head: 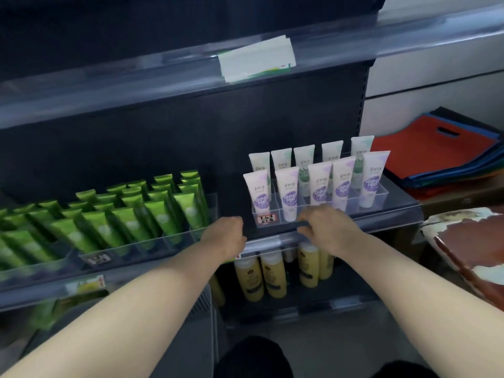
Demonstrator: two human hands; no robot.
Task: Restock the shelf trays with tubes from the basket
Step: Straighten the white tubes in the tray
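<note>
both arms out toward the clear tray (381, 190) of white-and-purple tubes (289, 195) on the middle shelf. right hand (324, 227) at the tray's front lip, fingers above and thumb below, seemingly pinching that edge — probably to steady or slide the tray and bring its slots within reach. left hand (227, 236) just beside the tray's left front corner, knuckles up, fingers curled away out of sight; cannot tell whether holding anything or merely braced there. no tube visibly in either hand and no basket in view, so likely an adjusting step rather than a placing one.

tubes standing cap-down in two rows, the back row higher than the front — stepped, presumably, for labels facing out. bare compartment walls visible at the tray's right end, so perhaps room left to fill. off to the left, green tubes (131, 214) packed tight and leaning back in their own tray, seemingly full already. below, yellow bottles (272, 276) on the next shelf down. worth guarding against: a sharp tug on the tray, with tall tubes loose in their slots and likely to topple.
</note>
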